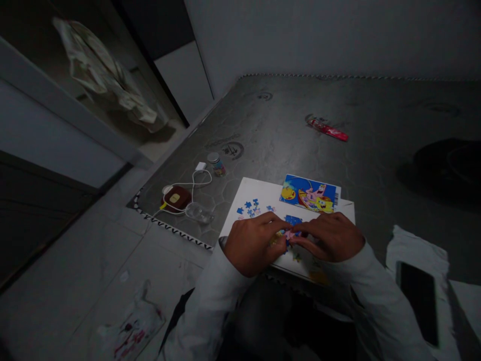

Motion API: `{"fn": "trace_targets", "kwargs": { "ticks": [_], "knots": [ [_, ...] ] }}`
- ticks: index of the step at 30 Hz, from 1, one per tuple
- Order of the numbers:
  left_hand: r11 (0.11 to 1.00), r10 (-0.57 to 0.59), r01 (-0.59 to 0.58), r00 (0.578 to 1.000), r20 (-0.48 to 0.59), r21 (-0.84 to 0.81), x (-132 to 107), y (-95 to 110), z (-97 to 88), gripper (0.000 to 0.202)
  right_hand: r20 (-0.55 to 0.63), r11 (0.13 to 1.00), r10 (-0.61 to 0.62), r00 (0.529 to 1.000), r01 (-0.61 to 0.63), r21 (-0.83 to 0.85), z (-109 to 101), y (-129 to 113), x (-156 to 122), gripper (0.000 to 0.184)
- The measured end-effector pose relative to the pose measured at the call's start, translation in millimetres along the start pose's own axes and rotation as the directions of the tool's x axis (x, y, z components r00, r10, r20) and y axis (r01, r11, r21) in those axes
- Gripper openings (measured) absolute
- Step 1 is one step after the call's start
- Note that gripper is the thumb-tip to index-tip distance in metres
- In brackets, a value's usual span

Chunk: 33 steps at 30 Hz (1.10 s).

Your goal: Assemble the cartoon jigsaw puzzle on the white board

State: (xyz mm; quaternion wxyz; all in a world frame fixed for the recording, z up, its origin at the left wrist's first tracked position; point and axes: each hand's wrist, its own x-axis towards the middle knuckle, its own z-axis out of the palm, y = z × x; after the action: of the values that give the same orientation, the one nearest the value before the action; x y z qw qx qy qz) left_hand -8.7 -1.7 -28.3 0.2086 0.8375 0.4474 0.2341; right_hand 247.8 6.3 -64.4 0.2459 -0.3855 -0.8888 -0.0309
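My left hand (256, 242) and my right hand (331, 235) meet over a white board (240, 193), their fingertips pinched around pink jigsaw puzzle pieces (289, 234). Part of what they grip is hidden by the fingers. Joined blue puzzle pieces (293, 219) show just behind the fingertips, and a yellowish piece (296, 257) lies below them. Several loose blue and pink pieces (248, 205) are scattered to the left on the board. A picture card (308, 193) with yellow and pink cartoon figures on blue lies at the board's far side.
Left of the board are a clear plastic container (200, 213), a brown box (176, 197) with a white cable, and a small lidded jar (216, 164). A red packet (328, 130) lies farther back. A phone (417, 301) rests on white paper at right.
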Motion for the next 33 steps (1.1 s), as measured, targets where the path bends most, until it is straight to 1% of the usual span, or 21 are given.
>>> {"fn": "trace_targets", "kwargs": {
  "ticks": [2, 3, 6, 11, 14, 16, 18, 20, 22, 24, 25, 28, 30, 33],
  "knots": [
    [1.0, -0.024, 0.024, 1.0, 0.01, 0.017, 1, 2, -0.5, 0.023, 0.021, 0.997, 0.079, 0.997, -0.078, -0.013, -1, -5, -1, 0.031],
    [0.999, -0.034, 0.034, 0.999, 0.012, 0.029, 1, 3, -0.9, 0.024, 0.018, 0.995, 0.096, 0.995, -0.096, -0.007, -1, -7, -1, 0.033],
    [0.996, -0.065, 0.064, 0.998, 0.004, 0.06, 3, 8, -2.2, 0.024, -0.012, 0.994, 0.1, 0.995, -0.1, 0.035, -4, -12, 0, 0.037],
    [0.994, -0.083, 0.085, 0.996, -0.028, 0.066, 6, 15, -2.1, 0.024, -0.007, 0.99, 0.139, 0.99, -0.139, 0.022, -7, -14, -1, 0.026],
    [0.994, -0.098, 0.1, 0.994, -0.056, 0.04, 7, 17, 0.4, 0.021, -0.041, 0.989, 0.145, 0.989, -0.145, -0.001, -5, -11, -3, 0.025],
    [0.992, -0.121, 0.122, 0.99, -0.071, 0.016, 7, 18, 2.1, 0.019, -0.074, 0.993, 0.122, 0.99, -0.122, 0.01, -2, -4, -6, 0.024],
    [0.99, -0.14, 0.14, 0.987, -0.084, -0.005, 8, 19, 3.4, 0.02, -0.088, 0.997, 0.064, 0.994, -0.06, 0.046, 1, 6, -9, 0.022],
    [0.99, -0.139, 0.136, 0.985, -0.099, -0.034, 8, 19, 4.2, 0.019, -0.064, 0.995, 0.017, 0.998, -0.011, 0.099, 4, 14, -11, 0.022],
    [0.991, -0.121, 0.114, 0.987, -0.104, -0.069, 9, 19, 5.1, 0.017, -0.035, 0.989, 0.017, 0.999, -0.011, 0.149, 6, 16, -12, 0.02],
    [0.991, -0.097, 0.088, 0.991, -0.092, -0.104, 9, 18, 6.2, 0.016, -0.031, 0.984, 0.064, 0.997, -0.058, 0.169, 7, 11, -11, 0.016],
    [0.99, -0.09, 0.08, 0.992, -0.086, -0.117, 10, 18, 7.0, 0.016, -0.052, 0.982, 0.109, 0.993, -0.099, 0.162, 8, 7, -10, 0.018],
    [0.989, -0.069, 0.056, 0.994, -0.09, -0.136, 11, 19, 9.6, 0.015, -0.12, 0.956, 0.269, 0.956, -0.25, 0.154, 12, -6, -9, 0.036],
    [0.988, -0.046, 0.028, 0.992, -0.115, -0.149, 12, 19, 11.0, 0.015, -0.125, 0.927, 0.345, 0.93, -0.317, 0.198, 15, -11, -9, 0.041],
    [0.983, -0.004, -0.026, 0.986, -0.166, -0.182, 13, 20, 11.8, 0.016, -0.089, 0.865, 0.427, 0.9, -0.378, 0.33, 16, -13, -11, 0.037]
  ]
}}
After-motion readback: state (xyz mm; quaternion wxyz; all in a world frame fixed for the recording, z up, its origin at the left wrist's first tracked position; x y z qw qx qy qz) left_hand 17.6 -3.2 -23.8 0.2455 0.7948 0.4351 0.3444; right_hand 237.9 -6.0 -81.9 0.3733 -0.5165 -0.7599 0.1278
